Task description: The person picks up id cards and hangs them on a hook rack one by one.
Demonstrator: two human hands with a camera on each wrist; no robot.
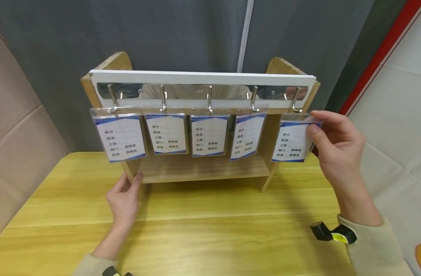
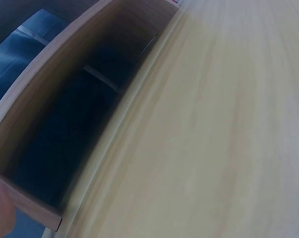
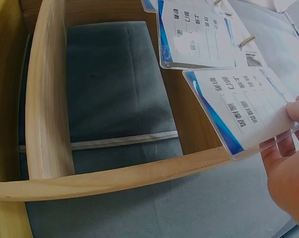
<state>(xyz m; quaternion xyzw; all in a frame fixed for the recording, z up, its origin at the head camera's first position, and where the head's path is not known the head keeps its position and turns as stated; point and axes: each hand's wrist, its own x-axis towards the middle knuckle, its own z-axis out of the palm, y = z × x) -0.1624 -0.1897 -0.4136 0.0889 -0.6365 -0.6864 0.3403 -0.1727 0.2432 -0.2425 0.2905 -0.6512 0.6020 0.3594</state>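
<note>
A wooden rack [image 1: 203,174] with a white hook strip [image 1: 203,76] stands on the table. My right hand [image 1: 341,145] pinches the right edge of a badge in a clear holder [image 1: 290,142], just below the rightmost hook [image 1: 296,99]. In the right wrist view, thumb and fingers grip that badge holder [image 3: 243,109] at its edge. My left hand [image 1: 125,197] holds the lower front of the rack's left side panel. Beside that panel, part of a finger [image 2: 0,208] shows in the left wrist view.
Several more badges, such as one near the middle [image 1: 209,136], hang from the other hooks. Behind the rack is a dark grey curtain [image 1: 183,34]. The table [image 1: 203,234] has a yellowish wood grain. White padded walls [image 1: 403,126] stand at both sides.
</note>
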